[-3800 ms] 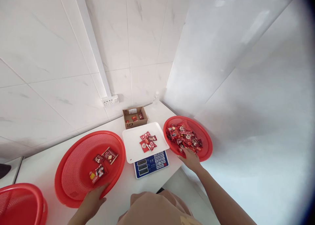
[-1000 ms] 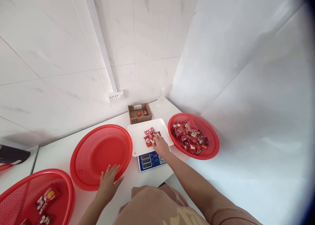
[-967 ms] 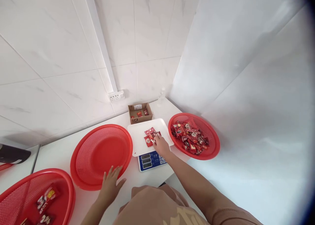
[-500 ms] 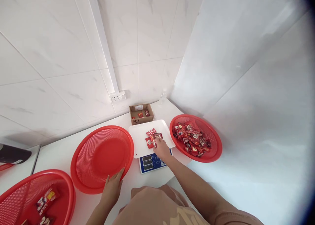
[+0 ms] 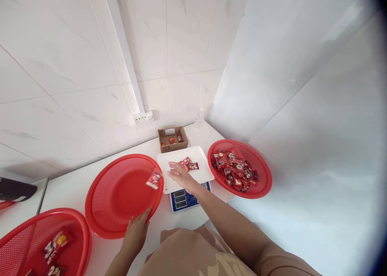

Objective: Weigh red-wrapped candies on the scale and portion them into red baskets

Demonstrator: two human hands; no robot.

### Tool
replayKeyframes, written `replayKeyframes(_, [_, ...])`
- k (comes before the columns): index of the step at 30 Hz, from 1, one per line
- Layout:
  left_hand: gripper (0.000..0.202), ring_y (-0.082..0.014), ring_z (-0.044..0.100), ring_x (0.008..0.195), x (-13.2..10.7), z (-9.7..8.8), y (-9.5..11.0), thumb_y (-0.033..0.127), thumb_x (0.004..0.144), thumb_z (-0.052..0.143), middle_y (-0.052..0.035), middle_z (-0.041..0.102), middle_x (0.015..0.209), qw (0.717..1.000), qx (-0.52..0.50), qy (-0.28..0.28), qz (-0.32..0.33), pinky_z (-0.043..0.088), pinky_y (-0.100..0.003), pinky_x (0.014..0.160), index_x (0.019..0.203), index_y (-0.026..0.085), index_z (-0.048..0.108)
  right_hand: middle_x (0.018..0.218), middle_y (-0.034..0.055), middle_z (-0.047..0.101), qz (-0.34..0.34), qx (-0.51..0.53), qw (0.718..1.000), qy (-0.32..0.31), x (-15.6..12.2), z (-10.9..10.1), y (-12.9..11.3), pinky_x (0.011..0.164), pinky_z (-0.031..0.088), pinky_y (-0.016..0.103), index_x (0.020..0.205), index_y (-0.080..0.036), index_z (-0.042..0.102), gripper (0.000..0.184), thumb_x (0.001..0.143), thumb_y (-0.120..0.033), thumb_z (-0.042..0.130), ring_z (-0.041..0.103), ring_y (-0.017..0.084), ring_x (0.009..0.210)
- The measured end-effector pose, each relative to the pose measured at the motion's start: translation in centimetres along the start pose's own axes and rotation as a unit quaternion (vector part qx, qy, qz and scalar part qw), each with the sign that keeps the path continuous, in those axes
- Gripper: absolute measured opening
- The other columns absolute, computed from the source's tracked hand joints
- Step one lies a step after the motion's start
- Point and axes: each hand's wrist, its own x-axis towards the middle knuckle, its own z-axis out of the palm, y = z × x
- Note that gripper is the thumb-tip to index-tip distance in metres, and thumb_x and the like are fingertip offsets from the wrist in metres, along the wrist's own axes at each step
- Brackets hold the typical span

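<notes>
My right hand (image 5: 180,175) is stretched out with fingers apart over the white scale tray (image 5: 169,179), holding nothing. A small red packet (image 5: 154,179) is in the air just left of it, over the right rim of the middle red basket (image 5: 102,211). Two or three red packets (image 5: 189,164) still lie on the tray. My left hand (image 5: 136,231) rests with fingers flat on the near rim of that middle basket.
A red basket (image 5: 260,187) heaped with several red packets stands right of the scale. Another red basket (image 5: 81,235) with a few packets is at the bottom left. A small cardboard box (image 5: 165,148) sits behind the scale by the tiled wall. The scale's blue keypad (image 5: 181,198) faces me.
My right hand left the packets on the tray, swung left and opened; one packet now flies toward the middle basket. The left hand stays on the basket's near rim.
</notes>
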Motion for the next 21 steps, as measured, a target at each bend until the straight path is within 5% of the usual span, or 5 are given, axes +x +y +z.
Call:
replayKeyframes(2, [0.056,-0.0216,0.050,0.127,0.1,0.2,-0.2,0.016,0.088,0.023,-0.0073,0.054,0.140,1.000,-0.003,0.004,0.005,0.023,-0.050,0.114,0.142,0.020,0.036,0.151,0.0109,0.031,-0.009,-0.141,0.990,0.011,1.0,-0.3,-0.1,0.108,0.029,0.046,0.140,-0.028,0.039,0.067,0.080,-0.050,0.058,0.027,0.026,0.139])
replayKeyframes(6, [0.056,-0.0222,0.050,0.127,0.1,0.3,-0.4,0.019,0.089,0.023,-0.0077,0.053,0.140,1.000,-0.008,0.007,0.008,0.024,-0.049,0.114,0.143,0.017,0.036,0.157,0.0141,0.012,0.056,-0.418,0.906,0.034,2.4,-2.5,2.4,0.108,0.007,0.061,0.145,-0.026,0.033,0.081,0.075,-0.056,0.062,-0.001,0.037,0.144])
replayKeyframes(9, [0.055,-0.0225,0.049,0.127,0.1,0.4,-0.5,0.019,0.088,0.024,-0.0066,0.053,0.140,1.000,-0.015,0.009,0.007,0.026,-0.048,0.113,0.142,0.018,0.038,0.158,0.0122,0.013,0.078,-0.487,0.870,0.023,2.5,-3.8,4.7,0.107,0.007,0.061,0.145,-0.031,0.032,0.079,0.076,-0.056,0.061,0.007,0.038,0.142])
replayKeyframes(15, [0.054,-0.0235,0.055,0.121,0.2,0.5,-0.8,0.020,0.088,0.027,-0.0068,0.057,0.136,0.999,-0.024,0.027,0.016,0.034,-0.046,0.109,0.139,0.019,0.042,0.149,0.0082,0.035,-0.015,-0.537,0.841,0.064,1.7,-4.2,6.2,0.102,0.028,0.044,0.133,-0.031,0.050,0.042,0.092,-0.030,0.041,0.037,0.027,0.128])
replayKeyframes(21, [0.053,-0.0243,0.058,0.115,0.2,0.4,-0.8,0.018,0.088,0.029,-0.0088,0.060,0.132,0.999,-0.020,0.036,0.021,0.043,-0.042,0.100,0.139,0.016,0.042,0.132,0.0072,0.052,-0.005,-0.493,0.867,0.074,2.1,-5.6,5.6,0.093,0.038,0.035,0.121,-0.027,0.061,0.038,0.091,-0.020,0.039,0.049,0.024,0.112])
